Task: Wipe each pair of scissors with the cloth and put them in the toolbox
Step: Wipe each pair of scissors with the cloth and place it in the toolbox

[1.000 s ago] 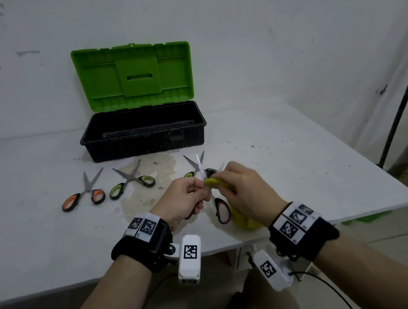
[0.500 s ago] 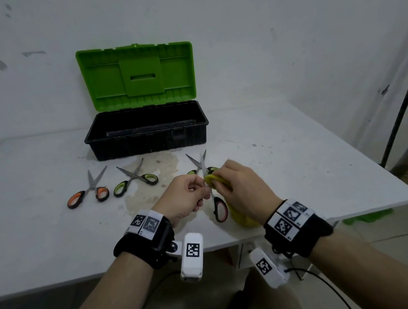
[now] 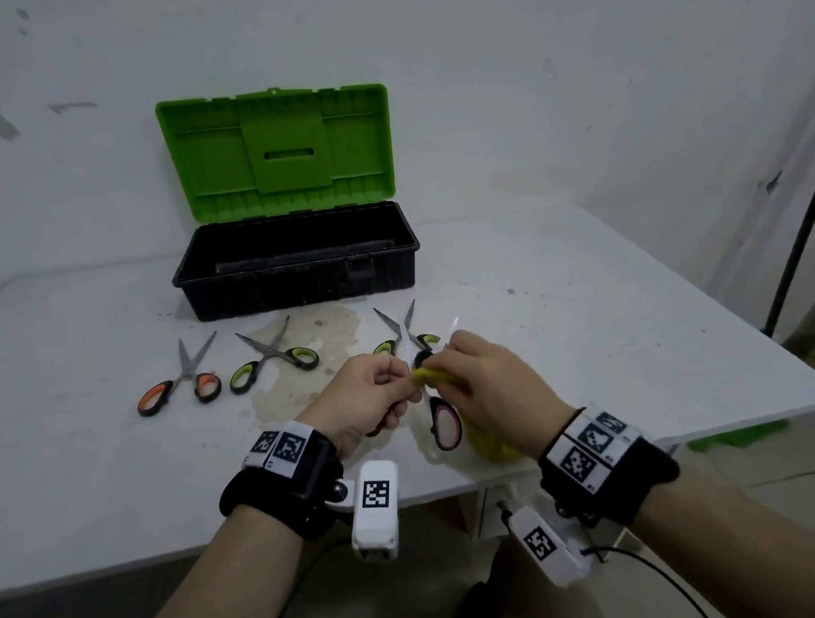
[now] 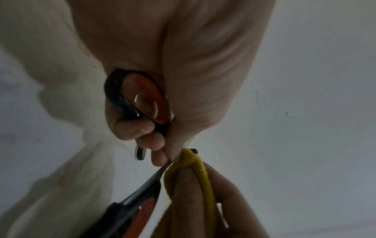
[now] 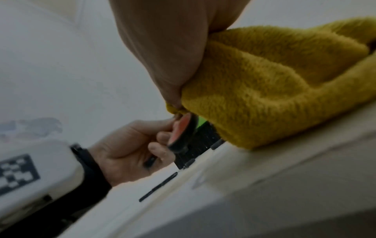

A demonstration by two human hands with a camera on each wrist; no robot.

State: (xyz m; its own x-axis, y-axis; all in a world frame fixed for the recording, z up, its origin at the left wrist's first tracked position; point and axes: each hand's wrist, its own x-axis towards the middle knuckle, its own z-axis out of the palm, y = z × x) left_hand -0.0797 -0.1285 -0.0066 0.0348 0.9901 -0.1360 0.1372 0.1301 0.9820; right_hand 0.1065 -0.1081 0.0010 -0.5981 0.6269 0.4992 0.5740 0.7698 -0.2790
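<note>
Fingers (image 4: 140, 130) of the left hand (image 3: 370, 396) are curled round red-handled scissors (image 3: 445, 425); the yellow cloth (image 5: 264, 90) is pinched by the right hand (image 3: 504, 389).

Red-handled scissors (image 3: 443, 420) are held open above the table's near edge, blades up, a yellow fleecy cloth (image 3: 488, 446) bunched round one blade. Three more pairs lie splayed before the toolbox (image 3: 297, 271) (black tub, green lid upright) — orange-handled scissors (image 3: 179, 385), green-handled scissors (image 3: 272, 363), another green-handled pair (image 3: 393, 336) partly hidden.
</note>
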